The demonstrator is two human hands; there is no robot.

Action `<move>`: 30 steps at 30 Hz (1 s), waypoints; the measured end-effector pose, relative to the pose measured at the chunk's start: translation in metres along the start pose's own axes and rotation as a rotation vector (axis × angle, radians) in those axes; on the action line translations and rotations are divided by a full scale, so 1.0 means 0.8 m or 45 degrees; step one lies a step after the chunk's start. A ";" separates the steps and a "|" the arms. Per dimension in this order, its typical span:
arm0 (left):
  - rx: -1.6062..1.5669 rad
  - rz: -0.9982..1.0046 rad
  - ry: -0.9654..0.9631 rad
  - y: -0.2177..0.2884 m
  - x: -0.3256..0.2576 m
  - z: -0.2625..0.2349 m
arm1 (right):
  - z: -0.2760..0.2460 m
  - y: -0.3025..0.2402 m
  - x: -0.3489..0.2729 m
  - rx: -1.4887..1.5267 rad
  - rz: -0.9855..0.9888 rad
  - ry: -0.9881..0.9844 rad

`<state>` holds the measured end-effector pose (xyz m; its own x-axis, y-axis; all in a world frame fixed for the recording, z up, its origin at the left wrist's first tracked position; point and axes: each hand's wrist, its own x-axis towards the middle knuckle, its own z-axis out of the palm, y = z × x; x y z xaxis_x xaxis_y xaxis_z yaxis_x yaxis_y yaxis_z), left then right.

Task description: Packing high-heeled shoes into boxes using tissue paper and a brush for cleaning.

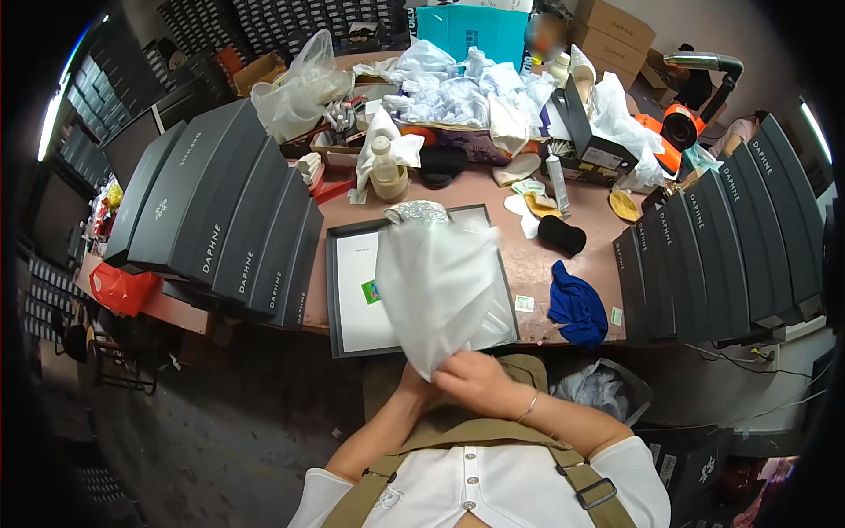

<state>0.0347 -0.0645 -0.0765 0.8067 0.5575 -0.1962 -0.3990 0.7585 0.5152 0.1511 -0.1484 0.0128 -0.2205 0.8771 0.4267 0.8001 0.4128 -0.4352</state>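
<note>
A thin white sheet or bag (436, 290), smeared by motion, hangs over the open dark grey shoe box (333, 308) in front of me. My right hand (478, 383) is closed on its near corner. Tucked against that same corner, my left hand (416, 385) grips it too, its fingers mostly hidden. Past the far end of the white sheet shows something glittery and silver (418, 211); whether it lies inside the sheet or behind it I cannot tell. White paper (346, 266) with a small green label (371, 292) lies in the box.
Grey shoe boxes (251, 211) stand in rows at the left and more boxes (713, 255) at the right. A blue cloth (576, 304) and a black pad (561, 236) lie right of the box. Crumpled tissue (466, 88), a bottle (385, 163) and a tube (557, 182) are farther back.
</note>
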 end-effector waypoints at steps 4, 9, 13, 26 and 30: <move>0.011 0.013 0.143 0.034 -0.008 0.003 | -0.039 -0.004 -0.014 0.117 0.181 -0.678; 0.671 -0.035 -0.031 0.118 -0.027 -0.033 | -0.154 0.046 0.040 0.675 0.480 0.255; 0.820 -0.054 0.022 0.149 -0.036 -0.034 | -0.130 0.089 0.042 0.959 0.630 -0.149; 2.854 0.537 -0.187 0.185 0.048 -0.089 | -0.061 0.089 -0.022 0.696 0.892 0.891; 1.758 0.538 0.302 0.135 0.039 -0.031 | -0.013 0.049 -0.023 0.706 0.750 0.882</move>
<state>0.0060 0.0435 -0.0474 0.5943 0.7967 0.1100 0.2538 -0.3155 0.9143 0.1927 -0.1509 -0.0038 0.6239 0.7160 0.3132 0.2730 0.1758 -0.9458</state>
